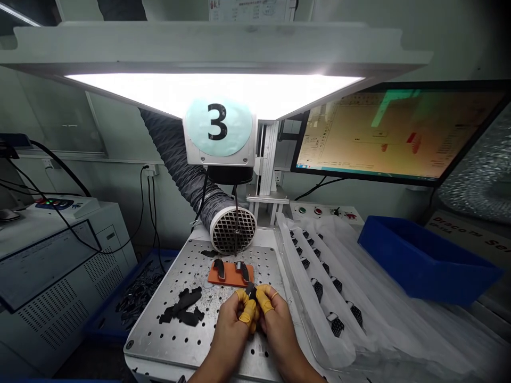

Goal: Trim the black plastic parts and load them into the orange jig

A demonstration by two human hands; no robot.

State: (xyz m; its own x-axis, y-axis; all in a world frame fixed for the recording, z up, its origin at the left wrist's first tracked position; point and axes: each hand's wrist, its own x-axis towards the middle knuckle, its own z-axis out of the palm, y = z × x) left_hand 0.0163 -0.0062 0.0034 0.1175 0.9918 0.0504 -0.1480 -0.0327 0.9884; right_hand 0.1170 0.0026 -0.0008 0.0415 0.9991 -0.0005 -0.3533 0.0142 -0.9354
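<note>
My left hand (pixel 235 323) and my right hand (pixel 276 316), both with yellow finger covers, meet just in front of an orange fixture block (pixel 230 281). Pinched between their fingertips is a small dark part (pixel 250 290), mostly hidden by the fingers. On the orange block sit two black curved pieces, one on the left (pixel 219 268) and one on the right (pixel 242 270). To the left of my hands, a heap of black flat scraps (pixel 186 307) lies on the perforated metal plate (pixel 159 346).
A machine head marked 3 (pixel 219 127) hangs above the plate, with a grated duct (pixel 233 230) behind the block. At right lie white foam-wrapped rows with several black patterned parts (pixel 317 290), a blue bin (pixel 427 260) and a monitor (pixel 399 133). A blue tray of dark pieces (pixel 138 292) stands left.
</note>
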